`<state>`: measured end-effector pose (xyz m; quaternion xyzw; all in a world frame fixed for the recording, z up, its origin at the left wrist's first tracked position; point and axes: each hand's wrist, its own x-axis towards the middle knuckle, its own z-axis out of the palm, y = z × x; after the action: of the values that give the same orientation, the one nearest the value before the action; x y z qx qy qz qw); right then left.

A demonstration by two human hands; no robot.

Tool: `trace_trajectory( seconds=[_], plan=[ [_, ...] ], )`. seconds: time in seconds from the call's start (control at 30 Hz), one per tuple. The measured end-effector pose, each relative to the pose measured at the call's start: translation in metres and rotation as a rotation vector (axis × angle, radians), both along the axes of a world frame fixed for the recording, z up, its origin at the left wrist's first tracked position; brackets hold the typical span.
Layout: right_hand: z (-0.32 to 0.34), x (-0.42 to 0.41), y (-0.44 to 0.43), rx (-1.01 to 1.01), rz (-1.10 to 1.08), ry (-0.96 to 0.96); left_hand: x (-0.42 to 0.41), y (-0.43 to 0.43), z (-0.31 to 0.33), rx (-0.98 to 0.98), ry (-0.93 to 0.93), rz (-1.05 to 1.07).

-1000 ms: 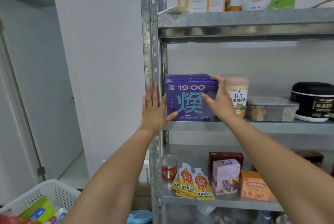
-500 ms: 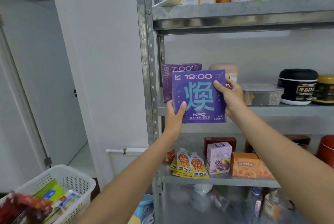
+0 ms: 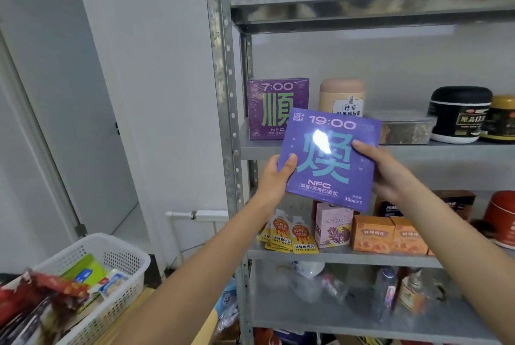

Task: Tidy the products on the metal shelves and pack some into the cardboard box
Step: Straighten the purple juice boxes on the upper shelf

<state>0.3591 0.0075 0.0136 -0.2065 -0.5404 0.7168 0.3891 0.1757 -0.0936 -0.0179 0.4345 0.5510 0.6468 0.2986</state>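
Left hand (image 3: 274, 177) and right hand (image 3: 390, 174) are both holding the purple 19:00 box (image 3: 328, 177) — each grip is pinching an edge, left at 9 o'clock, right at 3, thumbs on the front face. The box is hanging in front of the metal shelves (image 3: 259, 149), tilted slightly clockwise. The purple 7:00 box (image 3: 274, 109) is sitting on the middle shelf at its 11 o'clock, the beige jar (image 3: 341, 96) at 12 — the white basket (image 3: 119, 261) at 8.
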Motion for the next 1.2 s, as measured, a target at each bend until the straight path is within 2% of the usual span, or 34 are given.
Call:
trace_trajectory(
  seconds=[0.1, 0.23, 0.33, 0.4, 0.5, 0.6, 0.67, 0.77, 0.93, 1.1, 1.2],
  plan=[
    [-0.007, -0.004, -0.007, -0.025, -0.124, 0.053, -0.003, -0.003, 0.003, -0.069, 0.128, -0.022],
    [-0.008, -0.013, -0.019, -0.032, -0.272, 0.014, -0.009, -0.011, 0.002, -0.118, 0.793, 0.224],
    [-0.005, -0.025, -0.026, -0.139, -0.388, 0.027, 0.011, -0.026, -0.009, -0.046, 1.195, 0.059],
    [0.001, -0.031, -0.033, -0.242, -0.415, 0.046, 0.023, -0.027, -0.023, -0.021, 1.291, 0.025],
    [0.009, -0.035, -0.046, -0.333, -0.379, 0.03, 0.024, -0.024, -0.033, 0.146, 1.11, 0.191],
    [0.015, -0.032, -0.057, -0.353, -0.275, 0.065, 0.019, -0.025, -0.038, 0.317, 1.087, 0.343],
    [0.015, -0.026, -0.059, -0.313, -0.18, 0.122, 0.017, -0.028, -0.039, 0.382, 0.997, 0.37],
    [0.008, -0.021, -0.055, -0.113, -0.139, 0.095, 0.018, -0.032, -0.041, 0.394, 0.771, 0.331],
    [0.003, -0.014, -0.043, 0.285, -0.245, 0.024, 0.027, -0.039, -0.041, 0.249, 0.37, 0.1],
    [0.014, -0.007, -0.035, 0.536, -0.337, 0.021, 0.032, -0.045, -0.028, 0.21, 0.258, 0.031],
    [0.019, -0.008, -0.033, 0.601, -0.426, 0.056, 0.036, -0.047, -0.024, 0.2, 0.216, 0.012]
  ],
)
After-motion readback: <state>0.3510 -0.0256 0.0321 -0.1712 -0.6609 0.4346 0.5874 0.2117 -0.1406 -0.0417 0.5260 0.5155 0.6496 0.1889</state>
